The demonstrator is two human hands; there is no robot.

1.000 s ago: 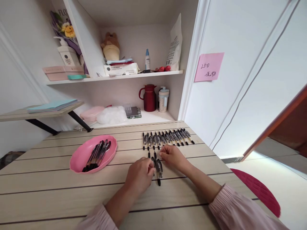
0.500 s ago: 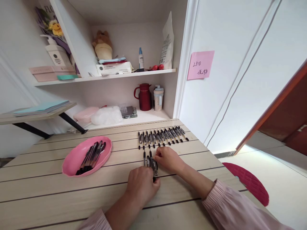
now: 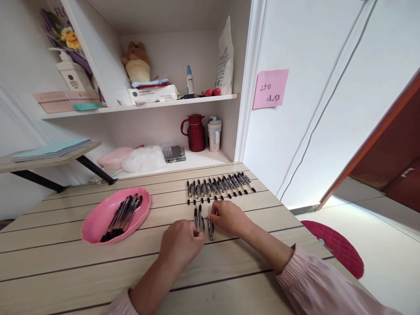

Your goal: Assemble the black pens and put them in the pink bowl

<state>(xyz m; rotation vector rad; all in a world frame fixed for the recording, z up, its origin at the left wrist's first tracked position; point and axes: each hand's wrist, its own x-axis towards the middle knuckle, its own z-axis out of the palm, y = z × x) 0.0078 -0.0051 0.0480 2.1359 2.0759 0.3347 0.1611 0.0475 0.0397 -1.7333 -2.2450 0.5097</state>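
Observation:
A row of several black pens point(image 3: 218, 187) lies side by side on the wooden table point(image 3: 65, 267). Closer to me, a few more black pens point(image 3: 201, 221) form a second short row. My left hand point(image 3: 180, 244) rests curled at the near ends of these pens, fingertips touching them. My right hand point(image 3: 229, 217) pinches the far end of the rightmost pen point(image 3: 210, 227) in that short row. A pink oval dish point(image 3: 98, 218) at the left holds several more black pens point(image 3: 122, 213).
Behind the table an alcove holds a dark red jug point(image 3: 195, 133), a pale cup point(image 3: 214, 134), a plastic bag and a pink box. Shelf above with a toy, bottle and packets. A pink note point(image 3: 270, 89) is on the wall. A red cushion point(image 3: 334, 253) is on the floor at right.
The view has shifted a little right. My left hand slid left along the near ends of the short row; the pens there now lie more spread apart. My right hand stays at their far ends.

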